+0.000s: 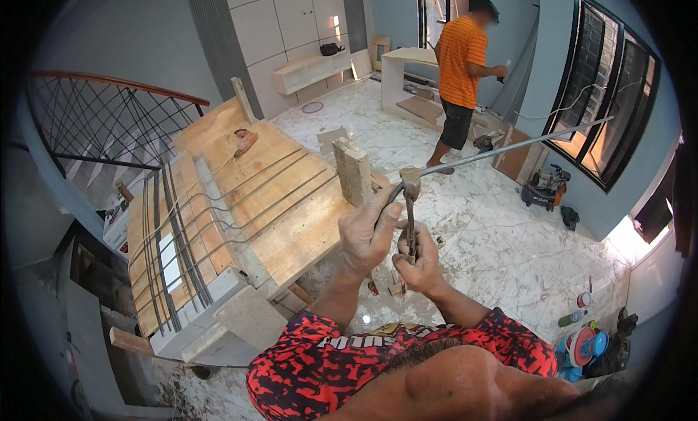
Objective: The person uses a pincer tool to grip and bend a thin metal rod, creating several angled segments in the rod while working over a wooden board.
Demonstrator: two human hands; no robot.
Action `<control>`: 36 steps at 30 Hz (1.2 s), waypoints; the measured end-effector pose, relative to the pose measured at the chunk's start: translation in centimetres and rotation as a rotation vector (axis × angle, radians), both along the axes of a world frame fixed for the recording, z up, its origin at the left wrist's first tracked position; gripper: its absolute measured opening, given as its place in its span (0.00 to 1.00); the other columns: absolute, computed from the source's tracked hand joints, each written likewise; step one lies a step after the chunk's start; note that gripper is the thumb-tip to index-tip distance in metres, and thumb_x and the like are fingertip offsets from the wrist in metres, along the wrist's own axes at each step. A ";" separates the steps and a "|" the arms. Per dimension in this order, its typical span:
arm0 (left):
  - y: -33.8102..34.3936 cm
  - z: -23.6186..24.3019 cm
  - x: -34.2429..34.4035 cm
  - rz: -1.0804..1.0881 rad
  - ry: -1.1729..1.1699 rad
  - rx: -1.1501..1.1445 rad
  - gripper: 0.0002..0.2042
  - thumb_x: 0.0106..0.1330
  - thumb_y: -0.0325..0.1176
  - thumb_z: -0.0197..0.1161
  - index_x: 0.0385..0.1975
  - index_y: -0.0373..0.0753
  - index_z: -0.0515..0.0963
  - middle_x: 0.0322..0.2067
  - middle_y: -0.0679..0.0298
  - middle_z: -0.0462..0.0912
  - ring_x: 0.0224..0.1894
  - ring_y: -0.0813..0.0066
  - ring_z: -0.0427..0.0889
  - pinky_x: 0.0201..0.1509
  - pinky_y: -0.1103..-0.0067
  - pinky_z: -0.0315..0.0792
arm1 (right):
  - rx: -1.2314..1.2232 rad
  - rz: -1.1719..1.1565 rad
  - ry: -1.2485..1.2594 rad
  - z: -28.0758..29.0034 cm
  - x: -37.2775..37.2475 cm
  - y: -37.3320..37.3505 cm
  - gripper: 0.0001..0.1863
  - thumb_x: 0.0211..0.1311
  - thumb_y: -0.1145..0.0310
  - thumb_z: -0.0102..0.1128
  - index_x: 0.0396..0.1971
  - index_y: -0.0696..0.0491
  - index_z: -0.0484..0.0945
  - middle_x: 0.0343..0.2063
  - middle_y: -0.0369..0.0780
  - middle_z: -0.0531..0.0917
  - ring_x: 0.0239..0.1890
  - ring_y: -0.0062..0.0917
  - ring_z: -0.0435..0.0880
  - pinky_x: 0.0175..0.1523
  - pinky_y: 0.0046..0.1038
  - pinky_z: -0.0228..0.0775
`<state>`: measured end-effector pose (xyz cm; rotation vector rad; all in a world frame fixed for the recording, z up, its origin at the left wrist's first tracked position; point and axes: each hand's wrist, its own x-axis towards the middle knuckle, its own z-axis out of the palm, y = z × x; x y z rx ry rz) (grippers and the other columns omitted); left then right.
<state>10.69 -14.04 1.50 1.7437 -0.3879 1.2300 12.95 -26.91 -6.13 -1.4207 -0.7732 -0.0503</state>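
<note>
My right hand (419, 259) is closed around the dark handle of a hammer-shaped tool (411, 216), held upright in front of my chest. Its blocky, dusty head meets a long grey metal rod (509, 150), which slants up to the right toward the window. Beside it, my left hand (368, 235) grips the near end of this rod, with the thumb up; part of that end is hidden by the fingers. To the left, several thin metal rods (269, 182), some with bends, lie across a plywood work table (294, 235).
A red-and-grey power tool (246, 141) rests on the table, and a wooden post (352, 172) rises at its edge. Beyond, a person in an orange shirt (462, 61) stands by a white cabinet frame (393, 86). A machine (545, 188) sits below the window; a fan (582, 346) is lower right.
</note>
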 end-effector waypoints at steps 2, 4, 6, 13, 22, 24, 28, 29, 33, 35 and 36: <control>0.7 0.2 -0.5 0.022 0.067 0.028 0.14 0.64 0.31 0.60 0.43 0.26 0.77 0.25 0.58 0.82 0.25 0.79 0.78 0.29 0.82 0.71 | -0.063 0.008 -0.073 1.0 0.9 -0.9 0.27 0.47 0.78 0.56 0.52 0.59 0.64 0.22 0.32 0.67 0.23 0.14 0.65 0.29 0.19 0.59; 0.5 1.0 -0.9 0.007 0.097 0.038 0.14 0.64 0.32 0.60 0.42 0.25 0.77 0.24 0.56 0.82 0.24 0.77 0.78 0.29 0.82 0.71 | -0.141 0.023 -0.158 1.8 1.9 -1.9 0.27 0.47 0.79 0.53 0.52 0.58 0.64 0.21 0.29 0.63 0.23 0.12 0.61 0.30 0.17 0.54; 0.6 1.5 -1.1 -0.001 0.087 0.050 0.14 0.64 0.32 0.60 0.42 0.25 0.77 0.24 0.55 0.82 0.24 0.76 0.79 0.29 0.81 0.71 | -0.203 0.024 -0.196 2.6 2.0 -2.9 0.27 0.47 0.78 0.53 0.52 0.58 0.64 0.20 0.29 0.63 0.22 0.12 0.60 0.29 0.18 0.54; 0.9 1.2 -0.9 0.026 0.019 0.070 0.11 0.63 0.30 0.61 0.40 0.29 0.78 0.21 0.57 0.80 0.21 0.74 0.77 0.25 0.79 0.69 | -0.331 0.015 -0.230 4.8 1.4 -4.6 0.25 0.47 0.78 0.53 0.51 0.58 0.66 0.18 0.30 0.64 0.19 0.12 0.60 0.25 0.19 0.54; 0.1 1.2 -1.0 -0.056 -0.009 -0.023 0.08 0.63 0.28 0.62 0.38 0.30 0.78 0.19 0.59 0.77 0.19 0.77 0.74 0.24 0.80 0.68 | -0.185 -0.016 -0.184 2.6 -0.6 -2.2 0.23 0.47 0.81 0.51 0.48 0.58 0.65 0.17 0.29 0.62 0.18 0.12 0.59 0.25 0.18 0.53; 0.1 1.1 -0.8 -0.063 -0.020 -0.037 0.08 0.63 0.29 0.62 0.37 0.31 0.78 0.18 0.60 0.77 0.19 0.78 0.73 0.23 0.81 0.67 | -0.165 -0.024 -0.165 2.7 -0.8 -1.9 0.24 0.47 0.80 0.52 0.48 0.58 0.65 0.17 0.29 0.62 0.18 0.12 0.59 0.25 0.18 0.53; 0.9 0.4 -0.1 -0.240 0.110 -0.105 0.13 0.65 0.37 0.61 0.38 0.31 0.77 0.20 0.63 0.78 0.19 0.79 0.72 0.25 0.83 0.66 | -0.103 -0.048 -0.113 2.6 -1.5 -1.3 0.24 0.46 0.80 0.53 0.48 0.58 0.65 0.18 0.29 0.62 0.19 0.12 0.59 0.25 0.18 0.53; 1.2 0.2 0.0 -0.314 0.172 -0.131 0.15 0.65 0.40 0.61 0.39 0.30 0.77 0.22 0.64 0.78 0.20 0.79 0.71 0.25 0.84 0.65 | -0.104 -0.033 -0.099 2.5 -1.6 -1.3 0.24 0.46 0.79 0.53 0.47 0.59 0.65 0.18 0.29 0.62 0.19 0.12 0.59 0.25 0.18 0.53; 1.0 0.7 0.5 -0.844 0.251 -0.313 0.28 0.61 0.53 0.61 0.46 0.29 0.73 0.29 0.59 0.79 0.31 0.74 0.77 0.36 0.79 0.71 | -0.200 0.014 -0.068 2.5 -1.8 -1.7 0.25 0.45 0.77 0.55 0.48 0.60 0.65 0.22 0.34 0.70 0.23 0.15 0.67 0.30 0.20 0.61; 0.9 0.4 0.4 -1.149 0.468 -0.401 0.32 0.58 0.56 0.62 0.46 0.29 0.71 0.29 0.57 0.79 0.32 0.70 0.78 0.38 0.75 0.73 | -0.209 0.039 -0.070 2.2 -1.6 -2.1 0.26 0.45 0.76 0.56 0.49 0.60 0.65 0.25 0.36 0.74 0.26 0.16 0.70 0.32 0.21 0.65; 1.0 0.2 0.3 -1.179 0.472 -0.413 0.31 0.58 0.56 0.63 0.44 0.30 0.71 0.28 0.58 0.78 0.32 0.69 0.79 0.37 0.75 0.73 | -0.170 0.066 -0.074 1.7 -1.4 -2.0 0.27 0.45 0.77 0.56 0.50 0.60 0.65 0.25 0.36 0.73 0.27 0.15 0.69 0.33 0.20 0.64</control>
